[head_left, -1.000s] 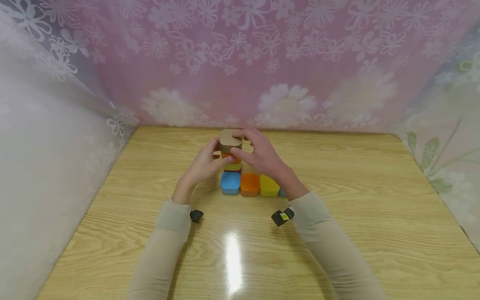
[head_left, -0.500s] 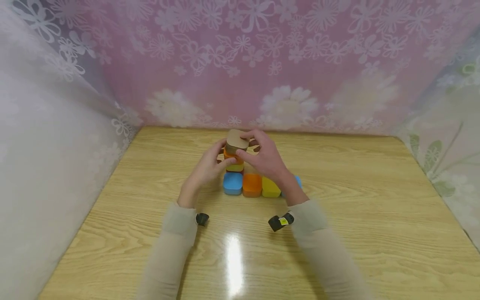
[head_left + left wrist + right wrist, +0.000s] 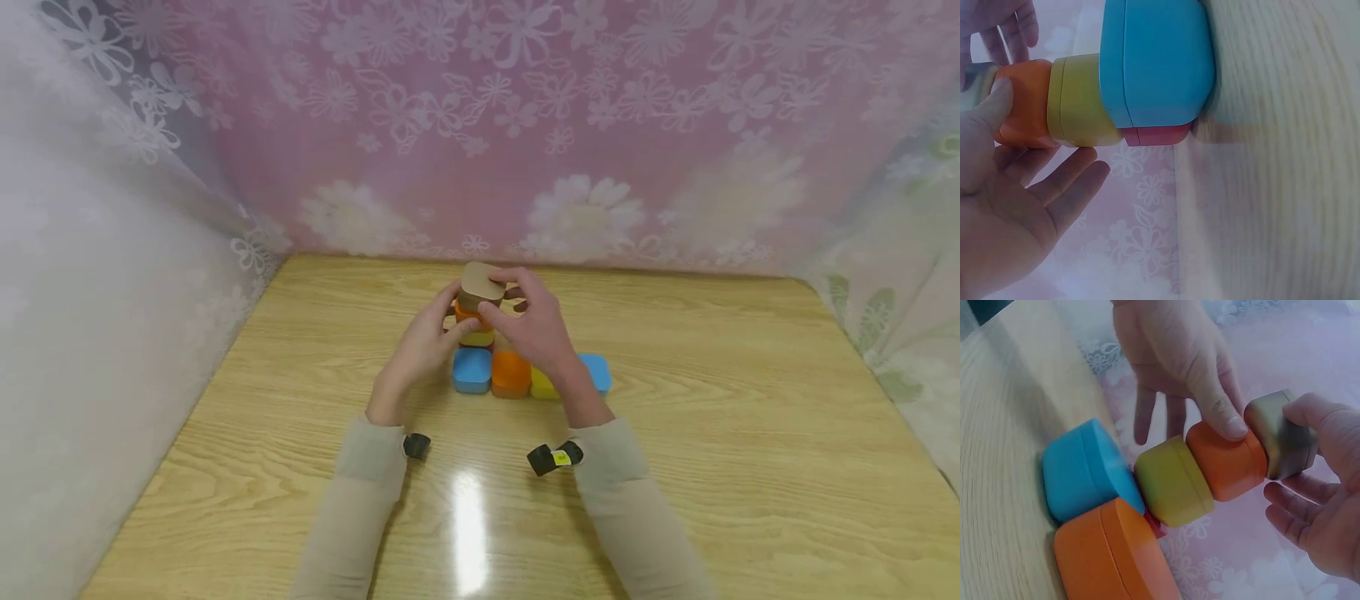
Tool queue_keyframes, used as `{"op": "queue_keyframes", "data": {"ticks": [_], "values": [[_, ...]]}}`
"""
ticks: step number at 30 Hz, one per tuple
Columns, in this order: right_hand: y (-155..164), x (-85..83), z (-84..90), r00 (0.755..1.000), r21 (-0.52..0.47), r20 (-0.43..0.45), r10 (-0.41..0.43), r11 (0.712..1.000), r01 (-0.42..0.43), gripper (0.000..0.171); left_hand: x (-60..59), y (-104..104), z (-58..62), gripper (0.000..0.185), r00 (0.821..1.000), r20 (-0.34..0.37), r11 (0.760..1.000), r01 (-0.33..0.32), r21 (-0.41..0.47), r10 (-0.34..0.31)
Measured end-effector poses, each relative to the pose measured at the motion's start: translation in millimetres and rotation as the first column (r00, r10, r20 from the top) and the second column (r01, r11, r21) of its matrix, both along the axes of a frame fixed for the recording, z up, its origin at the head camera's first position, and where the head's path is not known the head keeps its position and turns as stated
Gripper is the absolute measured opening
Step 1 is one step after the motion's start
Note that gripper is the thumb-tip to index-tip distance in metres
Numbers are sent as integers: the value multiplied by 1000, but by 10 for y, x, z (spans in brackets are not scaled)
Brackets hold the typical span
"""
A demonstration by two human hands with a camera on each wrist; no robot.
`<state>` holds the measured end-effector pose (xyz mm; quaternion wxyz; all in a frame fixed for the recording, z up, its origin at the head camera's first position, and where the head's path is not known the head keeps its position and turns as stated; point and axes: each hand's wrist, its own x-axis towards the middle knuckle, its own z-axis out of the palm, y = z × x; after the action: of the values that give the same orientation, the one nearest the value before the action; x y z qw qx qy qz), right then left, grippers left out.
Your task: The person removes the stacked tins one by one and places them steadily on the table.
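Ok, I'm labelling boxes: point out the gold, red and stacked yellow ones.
Gold box [image 3: 478,285], head view: top face.
Red box [image 3: 1161,135], left wrist view: side.
Stacked yellow box [image 3: 1169,482], right wrist view: side.

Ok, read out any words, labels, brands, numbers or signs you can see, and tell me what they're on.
Nothing is legible.
Yellow label on the black right wrist camera: dark marks, too small and blurred to read.
Rounded blocks: no lettering on the faces that show.
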<state>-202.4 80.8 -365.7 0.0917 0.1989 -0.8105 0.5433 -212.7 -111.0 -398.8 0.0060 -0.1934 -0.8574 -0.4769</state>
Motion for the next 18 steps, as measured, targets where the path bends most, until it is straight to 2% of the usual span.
{"op": "queue_keyframes", "data": {"ticks": [6,18], "values": [[43,67,-45,999,-20,-31,-30,999,29,42,-2,29,-4,66,1000,5,1000,6,3,-6],[119,182,-58,999,-28,-24,-45,999,44,43,-2,-22,-13,63,1000,16,1000,-5,21,5]]}}
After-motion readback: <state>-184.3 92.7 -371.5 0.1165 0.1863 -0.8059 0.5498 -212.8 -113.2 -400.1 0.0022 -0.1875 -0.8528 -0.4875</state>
